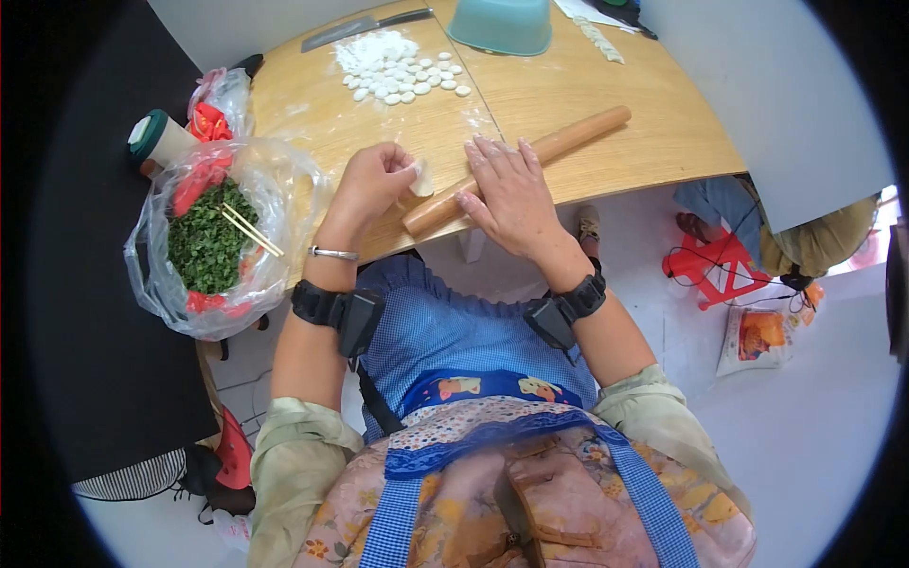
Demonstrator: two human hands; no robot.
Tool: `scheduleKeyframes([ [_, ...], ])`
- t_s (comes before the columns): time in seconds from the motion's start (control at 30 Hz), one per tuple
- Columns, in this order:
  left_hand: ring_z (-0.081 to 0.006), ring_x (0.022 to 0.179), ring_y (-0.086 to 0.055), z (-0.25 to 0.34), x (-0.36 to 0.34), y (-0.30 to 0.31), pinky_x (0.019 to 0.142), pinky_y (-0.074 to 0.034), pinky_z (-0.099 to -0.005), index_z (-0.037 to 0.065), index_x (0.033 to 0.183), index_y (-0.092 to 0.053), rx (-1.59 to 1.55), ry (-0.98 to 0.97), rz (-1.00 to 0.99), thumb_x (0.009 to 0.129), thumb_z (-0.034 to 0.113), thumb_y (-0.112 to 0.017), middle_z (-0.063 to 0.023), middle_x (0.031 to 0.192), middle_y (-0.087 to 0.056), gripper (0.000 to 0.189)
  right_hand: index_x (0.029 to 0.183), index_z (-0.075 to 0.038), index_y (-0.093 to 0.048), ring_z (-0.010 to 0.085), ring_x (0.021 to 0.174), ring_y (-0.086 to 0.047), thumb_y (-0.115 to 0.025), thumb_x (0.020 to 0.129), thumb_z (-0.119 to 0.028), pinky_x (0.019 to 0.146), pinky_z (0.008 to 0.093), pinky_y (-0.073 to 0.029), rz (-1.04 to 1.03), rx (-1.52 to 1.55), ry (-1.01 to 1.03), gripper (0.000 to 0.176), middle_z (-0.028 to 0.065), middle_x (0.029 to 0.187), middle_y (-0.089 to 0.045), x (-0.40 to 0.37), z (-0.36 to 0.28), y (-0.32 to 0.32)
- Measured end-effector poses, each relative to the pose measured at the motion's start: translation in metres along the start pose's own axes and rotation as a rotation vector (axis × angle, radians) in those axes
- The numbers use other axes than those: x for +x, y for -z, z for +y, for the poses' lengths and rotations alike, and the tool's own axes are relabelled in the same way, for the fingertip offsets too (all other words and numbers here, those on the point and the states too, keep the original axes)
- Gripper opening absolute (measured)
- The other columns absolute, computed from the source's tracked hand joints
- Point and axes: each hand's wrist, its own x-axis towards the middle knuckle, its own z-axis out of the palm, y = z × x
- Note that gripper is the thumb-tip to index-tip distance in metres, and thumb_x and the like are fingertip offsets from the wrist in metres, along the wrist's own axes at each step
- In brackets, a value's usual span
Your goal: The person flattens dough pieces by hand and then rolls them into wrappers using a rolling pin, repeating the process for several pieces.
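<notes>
My left hand (377, 180) pinches the edge of a small, thin dough wrapper (422, 180) at the table's near edge. My right hand (507, 189) lies flat, fingers stretched out, on top of a wooden rolling pin (579, 131). The pin slants from the near edge up to the right, and its lower left end sits close beside the wrapper. Beyond my hands, several flattened dough pieces (407, 87) are spread on the wood next to a heap of white flour (377, 49). Flour dusts the fingers of my right hand.
A cleaver (339, 34) and an upturned teal basin (500, 26) stand at the back of the table (653, 114). Left is a plastic-lined bowl of chopped greens (204, 248) with chopsticks (248, 227), near a cup (163, 140). A red stool (718, 265) and another person's legs are at right.
</notes>
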Motion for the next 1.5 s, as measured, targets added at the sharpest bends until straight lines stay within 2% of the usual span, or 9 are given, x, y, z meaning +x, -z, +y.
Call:
scheduleKeyframes([
  [0.03, -0.0099, 0.068, -0.061, -0.004, 0.0, 0.001, 0.061, -0.049, -0.0243, -0.001, 0.088, -0.067, 0.0, 0.001, 0.001, 0.087, 0.011, -0.072, -0.002, 0.076, -0.065, 0.013, 0.143, 0.003, -0.05, 0.0327, 0.139, -0.045, -0.05, 0.099, -0.047, 0.121, 0.0535, -0.023, 0.007, -0.005, 0.009, 0.066, 0.0191, 0.146, -0.052, 0.0, 0.001, 0.0],
  [0.1, -0.0198, 0.066, -0.068, -0.01, 0.001, 0.004, 0.064, -0.053, -0.0321, -0.003, 0.086, -0.07, 0.317, -0.021, 0.096, 0.082, 0.014, -0.074, -0.0131, 0.075, -0.07, 0.017, 0.142, 0.003, -0.051, 0.0327, 0.138, -0.045, -0.05, 0.099, -0.047, 0.12, 0.0535, -0.024, 0.014, -0.013, 0.017, 0.066, 0.0191, 0.145, -0.053, 0.002, 0.001, 0.001],
  [0.3, -0.0219, 0.067, -0.069, 0.002, 0.0, 0.005, 0.066, -0.054, -0.0343, -0.003, 0.081, -0.073, 0.466, -0.084, 0.136, 0.085, 0.021, -0.07, -0.0171, 0.072, -0.071, 0.025, 0.133, 0.005, -0.058, 0.034, 0.134, -0.05, -0.049, 0.1, -0.051, 0.116, 0.0546, -0.031, 0.0, -0.004, 0.038, 0.066, 0.0202, 0.137, -0.06, 0.029, -0.001, -0.004],
  [0.5, -0.0225, 0.068, -0.069, 0.018, 0.004, 0.006, 0.066, -0.054, -0.0343, -0.003, 0.081, -0.073, 0.405, 0.097, 0.075, 0.085, 0.02, -0.07, -0.0165, 0.07, -0.07, 0.024, 0.128, 0.004, -0.063, 0.0337, 0.135, -0.05, -0.046, 0.101, -0.053, 0.115, 0.0555, -0.033, -0.109, -0.012, -0.005, 0.066, 0.0193, 0.136, -0.061, 0.075, -0.002, -0.022],
  [0.83, -0.0166, 0.068, -0.067, -0.004, 0.01, 0.005, 0.063, -0.053, -0.0326, -0.002, 0.087, -0.072, 0.36, -0.038, 0.04, 0.081, 0.012, -0.073, -0.0112, 0.073, -0.07, 0.014, 0.14, 0.002, -0.054, 0.0328, 0.141, -0.044, -0.046, 0.101, -0.049, 0.12, 0.0535, -0.026, -0.002, 0.017, 0.04, 0.064, 0.0182, 0.147, -0.053, 0.013, 0.003, -0.003],
  [0.93, -0.0158, 0.069, -0.068, -0.005, 0.004, -0.002, 0.065, -0.054, -0.0315, -0.002, 0.088, -0.07, 0.249, -0.159, 0.076, 0.082, 0.011, -0.074, -0.0092, 0.074, -0.068, 0.015, 0.142, 0.001, -0.052, 0.0329, 0.141, -0.044, -0.048, 0.101, -0.047, 0.121, 0.0525, -0.024, -0.001, 0.03, 0.035, 0.064, 0.0178, 0.148, -0.051, -0.005, 0.002, 0.003],
  [1.0, -0.0159, 0.07, -0.068, 0.001, -0.001, -0.006, 0.065, -0.054, -0.0313, -0.002, 0.088, -0.068, -0.108, -0.017, 0.094, 0.083, 0.011, -0.073, -0.0082, 0.075, -0.068, 0.015, 0.143, 0.001, -0.051, 0.0329, 0.14, -0.044, -0.048, 0.1, -0.046, 0.121, 0.0522, -0.023, 0.011, 0.021, 0.033, 0.063, 0.0176, 0.148, -0.051, -0.007, 0.003, 0.005],
  [1.2, -0.0186, 0.067, -0.069, -0.011, -0.002, -0.002, 0.062, -0.054, -0.033, -0.005, 0.089, -0.072, 0.353, -0.055, 0.174, 0.087, 0.017, -0.072, -0.0143, 0.074, -0.071, 0.023, 0.141, 0.001, -0.053, 0.0329, 0.14, -0.044, -0.049, 0.1, -0.046, 0.121, 0.0521, -0.023, 0.006, 0.021, 0.033, 0.063, 0.0179, 0.147, -0.052, 0.002, 0.0, 0.0],
  [1.5, -0.0203, 0.057, -0.066, 0.001, 0.004, 0.002, 0.061, -0.053, -0.0335, -0.004, 0.084, -0.073, 0.361, 0.047, 0.105, 0.088, 0.022, -0.07, -0.0149, 0.069, -0.07, 0.026, 0.132, 0.005, -0.061, 0.0348, 0.135, -0.051, -0.045, 0.101, -0.053, 0.114, 0.0564, -0.033, -0.075, 0.005, -0.005, 0.067, 0.0198, 0.136, -0.061, 0.06, -0.003, -0.02],
])
